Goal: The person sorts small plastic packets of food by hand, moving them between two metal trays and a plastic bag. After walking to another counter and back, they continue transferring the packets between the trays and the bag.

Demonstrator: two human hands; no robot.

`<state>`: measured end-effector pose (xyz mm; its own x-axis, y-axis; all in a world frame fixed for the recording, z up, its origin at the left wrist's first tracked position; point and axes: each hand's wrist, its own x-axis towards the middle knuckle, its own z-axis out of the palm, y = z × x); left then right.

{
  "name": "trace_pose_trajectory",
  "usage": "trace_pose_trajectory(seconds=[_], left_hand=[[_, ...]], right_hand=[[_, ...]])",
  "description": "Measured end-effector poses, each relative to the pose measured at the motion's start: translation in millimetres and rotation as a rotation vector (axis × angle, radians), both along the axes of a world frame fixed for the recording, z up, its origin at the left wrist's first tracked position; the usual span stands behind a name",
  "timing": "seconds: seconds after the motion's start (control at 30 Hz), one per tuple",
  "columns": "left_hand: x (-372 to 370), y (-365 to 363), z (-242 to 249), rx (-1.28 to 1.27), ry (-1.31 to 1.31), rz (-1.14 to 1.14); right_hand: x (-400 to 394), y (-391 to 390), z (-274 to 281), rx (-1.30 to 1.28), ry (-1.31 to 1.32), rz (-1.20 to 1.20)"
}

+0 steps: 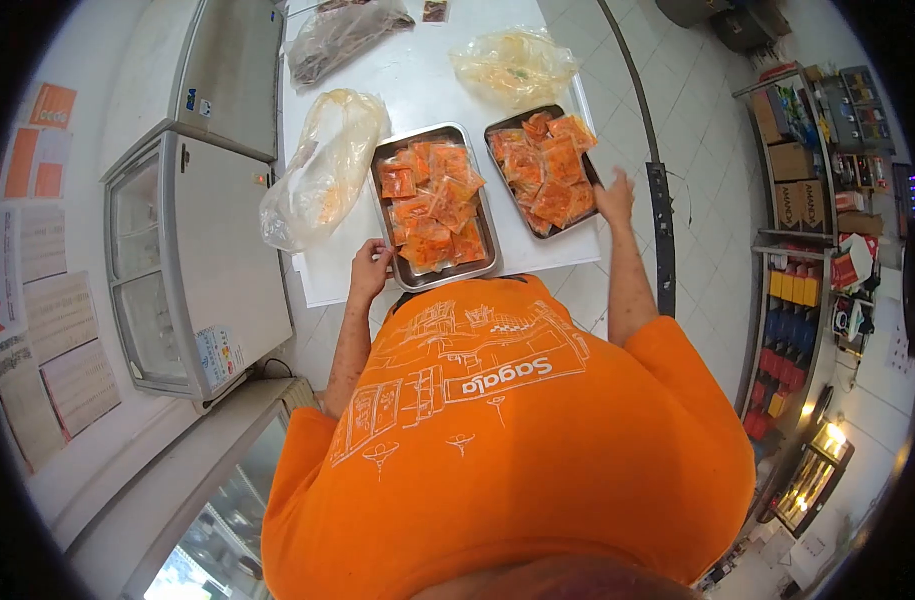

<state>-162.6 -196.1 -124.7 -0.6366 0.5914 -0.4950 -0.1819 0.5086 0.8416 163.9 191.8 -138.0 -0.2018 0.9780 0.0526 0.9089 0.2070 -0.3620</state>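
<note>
Two metal trays lie side by side on the white table, both heaped with small clear packets of orange food. My left hand [371,265] is at the near left side of the left tray [493,240], fingers curled against its rim. Packets [432,200] fill most of that tray, with bare metal showing along the edges. Beside the right edge of the darker right tray [554,234] is my right hand [615,197], its fingers apart and nothing in them. The orange packets [552,170] in this tray reach up to its rim.
A clear plastic bag [325,170] lies left of the trays, and a yellowish one [514,66] sits behind the right tray. Farther back is a greyish bag [345,38]. A chest freezer [222,260] stands at the left; loaded shelves [792,240] line the right.
</note>
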Motion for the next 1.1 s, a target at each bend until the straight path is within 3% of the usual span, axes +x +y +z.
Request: trace_pose_trajectory(seconds=[0.03,0.1,0.17,0.27,0.33,0.43,0.5,0.57,0.67,0.73,0.77,0.93,1.1], left_hand=[[-0.2,0.1,1.8,-0.011,-0.002,0.014],[-1.7,-4.2,11.1,-0.061,0.049,0.100],[-9.0,-5.4,28.5,-0.135,0.154,0.242],[-32.0,-25.4,25.8,0.026,0.596,0.818],[-60.1,-36.9,36.6,0.051,0.775,0.980],[-102.2,-40.2,78.2,0.045,1.155,0.792],[-113.2,-31.2,120.3,-0.394,1.179,0.390],[-124.1,-23.0,140.4,-0.618,1.007,0.047],[-146.6,-19.2,136.6,-0.495,0.667,-0.193],[-157.0,-27.5,93.5,-0.218,0.617,-0.167],[-151.1,-27.3,81.7,-0.173,0.782,-0.137],[-114.6,-12.2,99.8,0.049,0.733,-0.001],[-104.2,-13.8,108.5,0.207,0.843,0.046]], right_hand=[[26.3,21.6,-28.6,-0.252,0.019,0.132],[23.6,-3.9,17.1,-0.951,0.575,-0.112],[27.7,-9.8,11.7,-0.994,0.715,-0.117],[21.1,-29.8,25.5,-0.951,0.898,-0.207],[26.3,-46.6,25.4,-0.837,0.953,-0.280],[48.4,-58.7,11.4,-0.632,0.937,-0.311],[59.1,-64.7,18.7,-0.547,0.928,-0.282],[75.5,-60.4,26.8,-0.470,0.853,-0.197],[40.4,-76.8,90.4,-0.504,0.951,-0.233],[33.4,-71.1,104.3,-0.461,0.880,-0.074],[15.8,-73.3,132.8,-0.465,0.819,0.001],[-97.4,-81.9,188.1,-0.669,0.745,0.350],[-211.5,-92.1,134.5,-1.105,0.722,0.509]])
